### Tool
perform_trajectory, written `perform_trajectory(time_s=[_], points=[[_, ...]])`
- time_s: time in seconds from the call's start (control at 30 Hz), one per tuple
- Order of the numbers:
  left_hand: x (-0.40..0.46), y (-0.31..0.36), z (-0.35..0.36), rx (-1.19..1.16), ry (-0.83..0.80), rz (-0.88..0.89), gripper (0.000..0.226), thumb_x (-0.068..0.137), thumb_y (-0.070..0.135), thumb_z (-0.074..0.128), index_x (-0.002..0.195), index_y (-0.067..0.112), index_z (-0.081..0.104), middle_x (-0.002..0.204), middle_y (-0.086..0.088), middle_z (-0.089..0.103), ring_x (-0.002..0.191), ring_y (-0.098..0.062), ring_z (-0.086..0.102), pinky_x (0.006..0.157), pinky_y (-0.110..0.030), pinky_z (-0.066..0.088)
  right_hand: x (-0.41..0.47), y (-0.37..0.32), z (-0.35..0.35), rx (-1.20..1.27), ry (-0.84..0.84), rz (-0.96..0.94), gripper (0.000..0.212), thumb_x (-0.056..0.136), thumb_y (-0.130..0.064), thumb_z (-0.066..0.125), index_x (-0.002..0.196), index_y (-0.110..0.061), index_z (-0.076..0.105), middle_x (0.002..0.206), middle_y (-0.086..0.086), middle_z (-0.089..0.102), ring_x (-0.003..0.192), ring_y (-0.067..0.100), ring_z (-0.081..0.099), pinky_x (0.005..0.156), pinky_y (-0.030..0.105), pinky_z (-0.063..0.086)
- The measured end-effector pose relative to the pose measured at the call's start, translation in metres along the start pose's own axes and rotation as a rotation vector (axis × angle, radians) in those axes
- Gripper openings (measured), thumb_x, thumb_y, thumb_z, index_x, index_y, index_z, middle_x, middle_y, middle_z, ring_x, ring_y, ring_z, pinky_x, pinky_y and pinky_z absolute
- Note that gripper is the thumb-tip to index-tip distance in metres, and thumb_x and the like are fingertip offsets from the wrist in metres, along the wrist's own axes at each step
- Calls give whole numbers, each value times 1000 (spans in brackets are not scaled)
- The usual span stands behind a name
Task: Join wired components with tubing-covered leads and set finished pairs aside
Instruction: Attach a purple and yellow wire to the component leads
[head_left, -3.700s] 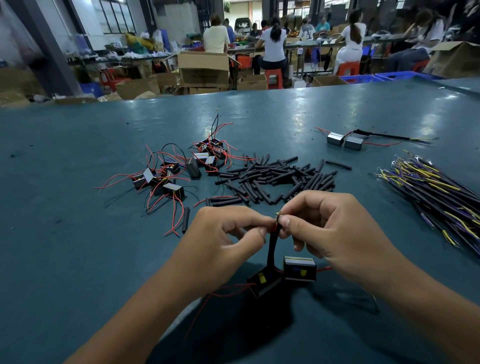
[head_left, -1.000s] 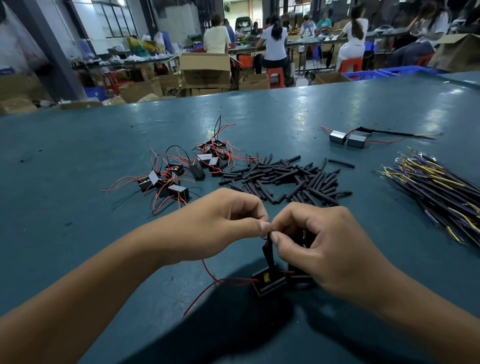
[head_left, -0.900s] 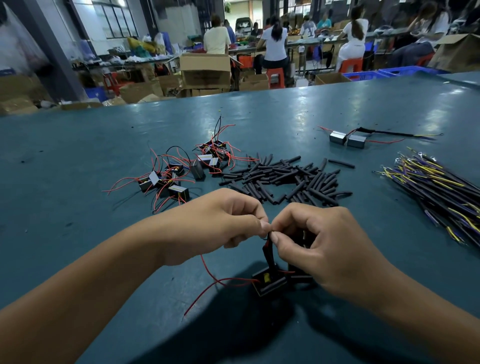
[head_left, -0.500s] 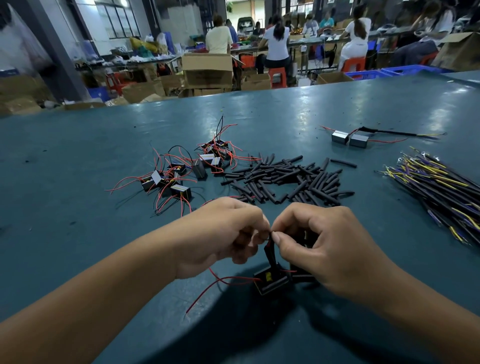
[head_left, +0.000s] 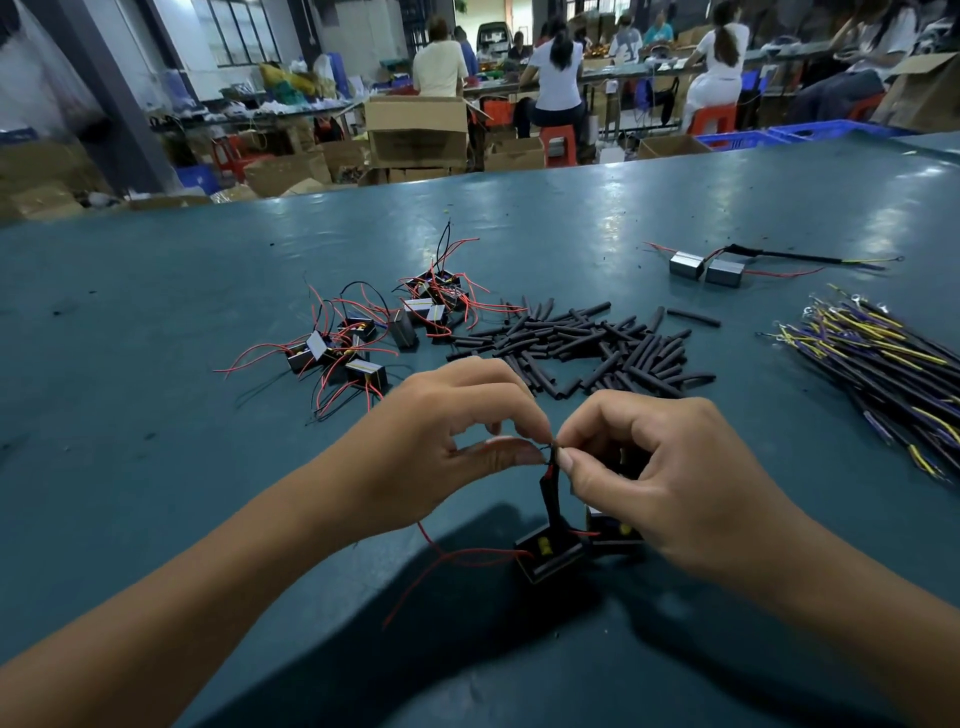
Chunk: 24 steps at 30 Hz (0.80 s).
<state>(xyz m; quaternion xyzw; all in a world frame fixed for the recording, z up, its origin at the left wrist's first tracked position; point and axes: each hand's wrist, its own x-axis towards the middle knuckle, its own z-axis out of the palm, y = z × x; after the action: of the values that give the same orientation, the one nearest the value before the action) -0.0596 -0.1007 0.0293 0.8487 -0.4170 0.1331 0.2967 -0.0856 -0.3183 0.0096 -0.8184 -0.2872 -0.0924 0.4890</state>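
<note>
A: Wired components (head_left: 550, 553), two black blocks side by side on the table (head_left: 156, 467), sit just under both grips; a black tubing sleeve (head_left: 549, 491) rises from them to the fingertips.

B: Which step?

A: I'd judge the joining: the bare lead ends at the sleeve's top are being twisted. Next calls for a tight twist, then sliding tubing over it.

B: The grips?

A: Left hand (head_left: 447, 441) pinches the wire tips, thumb against forefinger; right hand (head_left: 660, 473) pinches the sleeve top, fingers curled. Beyond them lie loose tubing pieces (head_left: 587, 345); a finished pair (head_left: 706, 269) rests farther right.
</note>
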Motion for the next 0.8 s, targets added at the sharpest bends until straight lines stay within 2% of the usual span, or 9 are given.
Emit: perform_trajectory(time_s=[0.17, 0.27, 0.37, 0.43, 0.5, 0.53, 0.63, 0.73, 0.8], points=[[4, 0, 2, 52, -9, 49, 12, 94, 21, 65, 95, 12, 72, 94, 0, 61, 84, -19, 59, 75, -29, 48, 1, 2, 0, 5, 4, 1, 9, 85, -20, 68, 77, -23, 66, 60, -11, 64, 50, 4, 57, 51, 9, 40], [4, 4, 4, 36, -37, 26, 10, 97, 18, 62, 93, 11, 68, 89, 1, 59, 80, -13, 54, 72, -20, 42, 0, 3, 1, -7, 2, -10, 10, 86, -20, 68, 77, -24, 66, 60, -9, 63, 49, 3, 54, 51, 9, 39], [2, 8, 5, -49, -71, -42, 10, 98, 18, 59, 91, 13, 64, 82, 7, 54, 74, -8, 48, 67, -21, 39, -1, 3, 1, -14, 3, -17, 11, 86, -20, 68, 76, -24, 65, 59, -12, 62, 49, 3, 53, 50, 10, 38], [3, 10, 4, -205, -141, -188, 13, 97, 24, 59, 89, 16, 63, 77, 6, 52, 68, -9, 44, 62, -27, 38, 0, 3, 1, -16, 2, -19, 14, 87, -16, 70, 76, -24, 66, 58, -13, 61, 48, 3, 53, 51, 10, 38], [6, 13, 2, -418, -195, -408, 16, 93, 28, 60, 83, 16, 64, 71, -4, 47, 66, -18, 38, 57, -38, 33, 0, 3, 1, -13, -6, -13, 16, 88, -11, 72, 78, -22, 66, 57, -14, 60, 49, 3, 52, 52, 9, 37], [8, 15, 1, -516, -210, -523, 16, 91, 28, 61, 80, 17, 64, 69, -5, 44, 64, -19, 36, 55, -38, 31, 0, 4, 1, -16, -8, -12, 16, 89, -10, 71, 78, -21, 67, 57, -13, 59, 49, 3, 52, 52, 10, 37], [12, 18, 1, -841, -300, -790, 18, 93, 15, 58, 75, 15, 59, 65, 2, 45, 58, -11, 34, 54, -23, 27, 0, 3, 2, -25, -14, -12, 14, 89, -12, 71, 78, -20, 67, 58, -9, 60, 49, 4, 51, 51, 13, 38], [15, 18, 3, -1014, -369, -917, 26, 96, 11, 50, 70, 16, 54, 65, 2, 40, 55, -10, 30, 53, -24, 22, -1, 4, 1, -17, -15, -4, 16, 90, -12, 71, 78, -21, 67, 58, -7, 61, 48, 7, 51, 49, 16, 39], [16, 17, 5, -964, -324, -892, 24, 96, 12, 53, 72, 15, 57, 65, 1, 43, 54, -10, 33, 52, -22, 24, 0, 4, 1, -10, -7, 2, 16, 89, -12, 71, 78, -22, 67, 58, -5, 61, 49, 8, 50, 49, 17, 40]])
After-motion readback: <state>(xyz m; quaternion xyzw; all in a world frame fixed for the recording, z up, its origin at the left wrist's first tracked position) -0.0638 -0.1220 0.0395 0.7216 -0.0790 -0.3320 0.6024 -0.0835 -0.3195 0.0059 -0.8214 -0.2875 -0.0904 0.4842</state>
